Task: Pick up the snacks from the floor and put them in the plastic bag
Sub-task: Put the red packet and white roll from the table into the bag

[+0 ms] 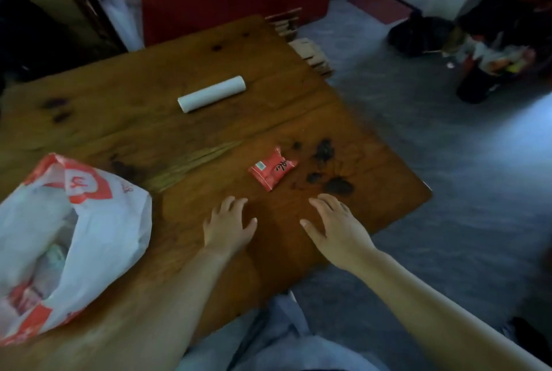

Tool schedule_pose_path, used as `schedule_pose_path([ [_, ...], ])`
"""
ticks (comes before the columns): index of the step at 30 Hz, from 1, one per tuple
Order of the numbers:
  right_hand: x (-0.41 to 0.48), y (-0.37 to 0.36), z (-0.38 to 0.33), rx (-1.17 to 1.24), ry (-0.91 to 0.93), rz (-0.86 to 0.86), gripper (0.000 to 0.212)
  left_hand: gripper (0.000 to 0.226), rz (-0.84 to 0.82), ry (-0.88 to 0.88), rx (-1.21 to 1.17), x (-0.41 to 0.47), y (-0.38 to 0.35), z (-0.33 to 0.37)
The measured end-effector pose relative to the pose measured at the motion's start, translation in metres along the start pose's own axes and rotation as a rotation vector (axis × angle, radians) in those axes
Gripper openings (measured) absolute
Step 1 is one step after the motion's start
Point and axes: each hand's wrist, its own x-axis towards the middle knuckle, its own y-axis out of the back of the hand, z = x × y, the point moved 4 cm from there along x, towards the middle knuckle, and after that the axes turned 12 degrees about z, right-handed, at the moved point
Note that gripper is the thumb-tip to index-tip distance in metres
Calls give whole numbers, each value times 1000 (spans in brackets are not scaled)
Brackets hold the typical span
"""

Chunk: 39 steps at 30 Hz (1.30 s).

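The red snack packet point(272, 169) lies flat on the wooden surface point(179, 131), just beyond both my hands. My left hand point(228, 225) and right hand point(334, 228) hover empty, fingers point(321, 203) spread apart, ready to grab it for the plastic bag point(98, 221) gaping open at near left.

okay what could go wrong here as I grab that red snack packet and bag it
The plastic bag lies slumped on its side by the left hand, so its mouth may fold shut as the red snack packet goes in. The white roll could roll if the wooden board is bumped. Both hands are empty; the right hand is near the board's edge.
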Motion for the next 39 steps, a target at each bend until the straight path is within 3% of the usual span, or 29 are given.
schedule_pose_path([
  [8,104,-15,-19,-64,105,-98,59,61,107,114,25,67,-15,-16],
  [16,173,-59,-31,-338,540,-312,76,55,232,138,42,74,-31,-31],
  [20,203,-72,-26,-337,582,-431,77,54,213,160,56,75,-30,-31],
  [27,277,-76,-49,-341,542,-208,64,52,215,189,59,76,-28,-28],
  [35,298,-83,-40,-248,580,-128,58,51,214,185,55,77,-29,-30],
  [39,305,-80,-26,-211,490,-89,56,52,216,175,105,111,-11,-30],
])
